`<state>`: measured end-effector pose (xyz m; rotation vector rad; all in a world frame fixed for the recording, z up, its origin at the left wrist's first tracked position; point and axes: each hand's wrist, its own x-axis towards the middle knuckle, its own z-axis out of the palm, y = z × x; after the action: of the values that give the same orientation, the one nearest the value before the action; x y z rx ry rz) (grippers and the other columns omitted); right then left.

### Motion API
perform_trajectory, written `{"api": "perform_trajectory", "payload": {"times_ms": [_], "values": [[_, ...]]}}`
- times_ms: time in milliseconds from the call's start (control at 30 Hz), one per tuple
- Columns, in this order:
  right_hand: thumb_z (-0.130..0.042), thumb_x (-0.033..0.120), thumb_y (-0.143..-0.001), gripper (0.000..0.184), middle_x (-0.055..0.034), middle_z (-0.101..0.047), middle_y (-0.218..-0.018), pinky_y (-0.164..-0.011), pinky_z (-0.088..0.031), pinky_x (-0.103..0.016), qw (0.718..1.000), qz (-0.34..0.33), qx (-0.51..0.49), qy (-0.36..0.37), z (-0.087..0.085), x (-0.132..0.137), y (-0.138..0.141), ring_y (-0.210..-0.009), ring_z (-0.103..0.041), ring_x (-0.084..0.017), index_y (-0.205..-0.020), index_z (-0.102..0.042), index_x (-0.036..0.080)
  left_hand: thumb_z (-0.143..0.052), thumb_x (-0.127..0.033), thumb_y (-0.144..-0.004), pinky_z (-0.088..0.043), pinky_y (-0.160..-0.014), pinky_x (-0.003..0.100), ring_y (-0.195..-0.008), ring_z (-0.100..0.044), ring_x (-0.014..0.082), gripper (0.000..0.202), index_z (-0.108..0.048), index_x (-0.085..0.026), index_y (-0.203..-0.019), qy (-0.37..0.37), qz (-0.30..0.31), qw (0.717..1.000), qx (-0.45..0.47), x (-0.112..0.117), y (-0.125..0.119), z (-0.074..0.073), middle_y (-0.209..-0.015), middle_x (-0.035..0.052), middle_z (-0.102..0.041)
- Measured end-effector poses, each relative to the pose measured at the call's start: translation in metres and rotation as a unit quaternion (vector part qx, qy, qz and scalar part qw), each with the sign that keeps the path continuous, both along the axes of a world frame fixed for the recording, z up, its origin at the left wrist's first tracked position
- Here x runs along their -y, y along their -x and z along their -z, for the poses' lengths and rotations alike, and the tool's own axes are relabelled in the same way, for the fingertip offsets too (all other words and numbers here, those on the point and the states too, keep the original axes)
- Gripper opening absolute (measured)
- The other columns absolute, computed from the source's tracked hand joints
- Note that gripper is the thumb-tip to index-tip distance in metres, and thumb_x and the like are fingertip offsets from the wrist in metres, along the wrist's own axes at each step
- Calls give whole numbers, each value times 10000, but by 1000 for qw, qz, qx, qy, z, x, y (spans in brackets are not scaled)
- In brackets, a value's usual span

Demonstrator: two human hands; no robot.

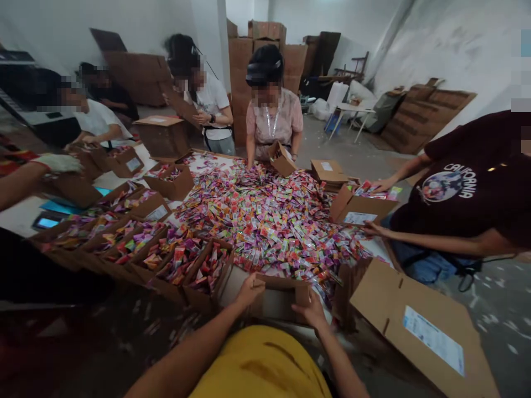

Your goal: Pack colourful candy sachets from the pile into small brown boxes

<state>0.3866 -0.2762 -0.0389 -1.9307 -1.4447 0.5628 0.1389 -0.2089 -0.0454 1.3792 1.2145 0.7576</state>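
Observation:
An open cardboard box (279, 301) stands at the near edge of the table, directly in front of me. My left hand (249, 290) grips its left wall near the top, with the fingers over the rim. On the opposite side my right hand (312, 310) holds the right wall, thumb and fingers around the cardboard. No packets show in the visible part of the box. Just beyond it spreads a big heap of small colourful packets (269, 221). Left of my left hand, a filled box (209, 268) of the same packets stands in a row of similar boxes.
Flattened labelled cardboard (431, 320) sticks out at the near right. Several people work around the table; one at right fills a labelled box (360, 207). A scale display (46, 222) is at left. More flat boxes (329, 170) lie at the far right side.

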Motion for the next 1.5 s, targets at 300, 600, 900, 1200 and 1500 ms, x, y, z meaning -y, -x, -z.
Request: {"api": "perform_trajectory", "payload": {"times_ms": [300, 600, 900, 1200, 1500], "values": [[-745, 565, -709, 774, -76, -519, -1439, -1136, -335, -506, 970, -236, 28, 45, -85, 42, -6, -1340, -447, -317, -1403, -499, 325, -623, -257, -746, -450, -1031, 394, -1103, -613, 234, 334, -686, -165, -1061, -18, 63, 998, 23, 3, 19, -7, -1111, 74, -712], [-619, 574, -838, 529, -104, -558, -1387, -1096, -370, -495, 971, -230, 32, 48, -61, 50, 7, -1354, -422, -309, -1259, -638, 253, -747, -540, -695, -259, -1173, 467, -1423, -328, 328, 591, -676, -284, -1224, -64, 235, 964, -107, 10, 60, -52, -1503, 79, -441], [-673, 373, -853, 134, -45, -644, -961, -863, -407, -418, 976, -89, 194, -49, -37, 25, 43, -1006, -514, -267, -826, -690, 243, -703, -269, -773, -236, -1141, 551, -1094, -553, 253, 73, -695, -198, -785, -248, 213, 893, -309, 10, 4, -67, -1054, 69, -622], [-579, 217, -908, 147, -43, -645, -1044, -900, -369, -400, 953, -73, 281, -90, -32, 31, 59, -1073, -497, -253, -848, -708, 253, -493, -216, -897, -68, -1180, 638, -1316, -445, 272, 195, -668, -184, -974, -343, 226, 851, -326, 29, -8, -47, -1327, 134, -557], [-596, 254, -864, 136, -48, -677, -966, -818, -422, -432, 948, -120, 271, -114, -21, 22, 34, -980, -570, -277, -790, -707, 280, -601, -599, -798, -146, -1040, 766, -1412, -237, 510, 847, -195, -420, -1520, -359, 359, 791, -342, 24, -4, -30, -1608, 202, -132]]}}
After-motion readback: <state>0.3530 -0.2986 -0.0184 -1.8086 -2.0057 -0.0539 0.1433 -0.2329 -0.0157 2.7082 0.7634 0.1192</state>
